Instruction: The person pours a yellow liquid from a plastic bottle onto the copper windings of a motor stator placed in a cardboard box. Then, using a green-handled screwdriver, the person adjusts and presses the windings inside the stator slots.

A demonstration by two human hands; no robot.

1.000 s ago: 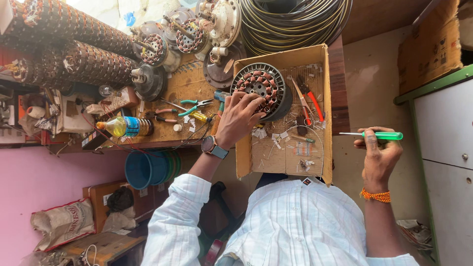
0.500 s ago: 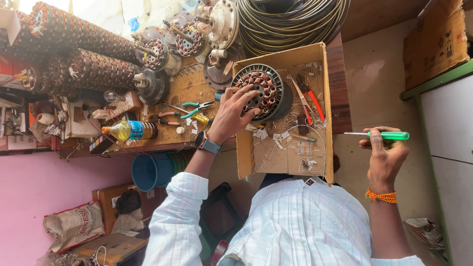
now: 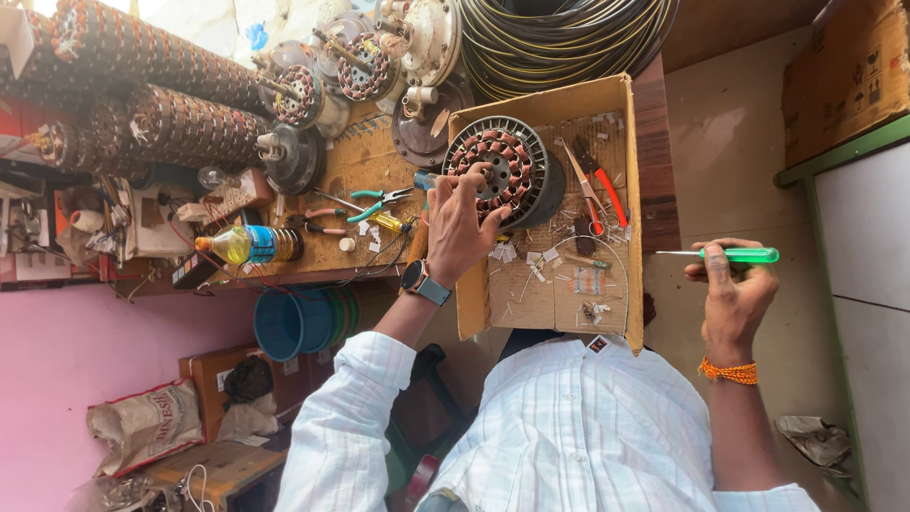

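Note:
My left hand (image 3: 457, 226), with a wristwatch (image 3: 423, 282) on it, rests its fingers on a round motor stator with copper windings (image 3: 500, 169). The stator lies on a flat piece of cardboard (image 3: 559, 294) on the wooden workbench (image 3: 353, 171). My right hand (image 3: 728, 296) is out to the right, off the cardboard, and holds a green-handled screwdriver (image 3: 737, 254) whose metal shaft points left toward the cardboard. An orange thread band is on that wrist.
Red-handled pliers (image 3: 601, 185) and paper scraps lie on the cardboard. Green pliers (image 3: 377, 201), a yellow oil bottle (image 3: 248, 245), stacked stators (image 3: 161, 123), motor rotors (image 3: 349, 66) and coiled cable (image 3: 559, 38) crowd the bench. Beneath the bench stands a blue bucket (image 3: 301, 322).
My left hand has shifted slightly further onto the stator, fingers now on its windings. My right hand still holds the screwdriver off to the right, nearly unmoved.

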